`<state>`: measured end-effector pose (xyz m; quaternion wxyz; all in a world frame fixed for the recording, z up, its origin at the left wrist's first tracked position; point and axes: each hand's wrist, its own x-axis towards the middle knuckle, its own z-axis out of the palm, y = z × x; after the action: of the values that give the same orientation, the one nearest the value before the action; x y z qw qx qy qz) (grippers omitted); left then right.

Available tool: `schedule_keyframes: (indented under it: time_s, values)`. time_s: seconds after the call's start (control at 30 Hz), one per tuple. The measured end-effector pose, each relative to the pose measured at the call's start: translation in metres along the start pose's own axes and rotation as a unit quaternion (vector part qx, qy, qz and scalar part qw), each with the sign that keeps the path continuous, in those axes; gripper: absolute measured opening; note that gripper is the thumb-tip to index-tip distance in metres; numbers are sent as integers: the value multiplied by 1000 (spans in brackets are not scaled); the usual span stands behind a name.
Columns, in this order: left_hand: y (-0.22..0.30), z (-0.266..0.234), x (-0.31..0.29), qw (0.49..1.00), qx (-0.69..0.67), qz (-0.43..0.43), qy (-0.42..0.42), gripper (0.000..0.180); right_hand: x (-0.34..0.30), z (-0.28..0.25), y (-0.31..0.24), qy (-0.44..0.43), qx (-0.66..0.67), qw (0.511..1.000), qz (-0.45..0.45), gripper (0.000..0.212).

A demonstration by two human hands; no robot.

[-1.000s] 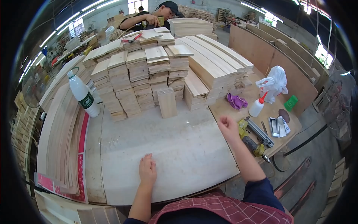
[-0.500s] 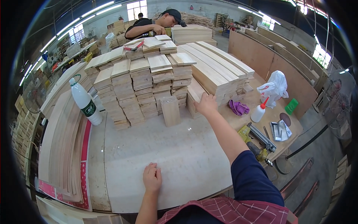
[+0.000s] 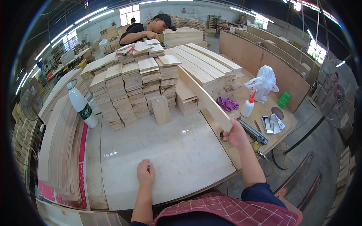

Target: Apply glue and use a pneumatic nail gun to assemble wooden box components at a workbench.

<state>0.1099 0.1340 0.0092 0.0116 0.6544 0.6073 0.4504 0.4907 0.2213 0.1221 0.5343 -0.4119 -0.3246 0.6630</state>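
My right hand (image 3: 237,135) is closed round the near end of a long, thin wooden board (image 3: 211,102). The board stands on edge, slanting back toward the stacks, and its far end is partly hidden behind the short pieces. On the pale worktop (image 3: 169,150) my left hand (image 3: 145,173) lies with loosely bent fingers and holds nothing. Stacks of short wooden pieces (image 3: 130,88) rise ahead, with one short piece (image 3: 161,110) leaning on their front. A low pile of boards (image 3: 186,98) sits left of the held board, and a pile of long boards (image 3: 203,64) lies behind.
A white bottle (image 3: 82,107) stands at the left beside long curved strips (image 3: 60,150). At the right are a purple cloth (image 3: 227,104), glue bottle (image 3: 247,106), plastic bag (image 3: 263,83), green container (image 3: 283,100) and nail gun (image 3: 253,130). Another person (image 3: 145,32) works behind the stacks.
My right hand has drawn a long board from beside the stacks toward me and to the right. My left hand stays on the worktop. The view has shifted slightly.
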Motion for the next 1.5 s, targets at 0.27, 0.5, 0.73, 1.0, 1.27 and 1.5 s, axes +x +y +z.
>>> schedule_keyframes:
  time_s: [0.27, 0.5, 0.73, 1.0, 1.27, 1.5]
  values:
    - [4, 2, -5, 999, -2, 33, 9, 12, -83, -19, 10, -37, 86, 995, -23, 55]
    - [27, -12, -7, 950, -228, -213, -30, 7, -114, -27, 32, -200, 249, 948, -1, 70]
    - [90, -45, 11, 906, -358, -174, -142, 23, -110, -5, 57, -404, 258, 873, 93, 85]
    - [134, -94, 16, 627, -735, -259, 12, 34, -103, 57, 76, -316, -367, 841, -244, 65]
    - [68, -96, -15, 564, -760, -314, 69, 32, -90, 113, 101, -324, -537, 717, -305, 67]
    - [50, -95, -24, 545, -775, -307, 86, 33, -87, 122, 121, -292, -562, 689, -353, 66]
